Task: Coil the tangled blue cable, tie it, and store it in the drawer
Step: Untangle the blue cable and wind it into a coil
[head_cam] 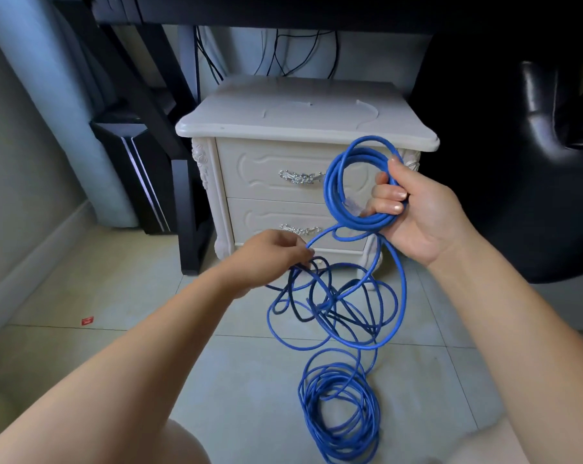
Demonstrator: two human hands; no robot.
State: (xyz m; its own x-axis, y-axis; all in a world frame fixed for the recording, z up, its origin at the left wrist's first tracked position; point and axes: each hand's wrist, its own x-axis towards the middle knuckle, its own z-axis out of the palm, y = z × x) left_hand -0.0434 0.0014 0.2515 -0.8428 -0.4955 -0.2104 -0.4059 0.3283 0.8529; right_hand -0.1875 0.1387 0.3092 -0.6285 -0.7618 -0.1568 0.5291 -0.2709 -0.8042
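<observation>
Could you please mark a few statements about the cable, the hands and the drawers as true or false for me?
1. The right hand grips a coil of the cable. True.
2. Both drawers are open. False: the upper drawer and lower drawer are closed.
3. The left hand pinches a strand of the tangle. True.
4. All the cable is coiled. False: much of it lies loose on the floor.
5. A red scrap lies on the floor, left of the nightstand. True.
</observation>
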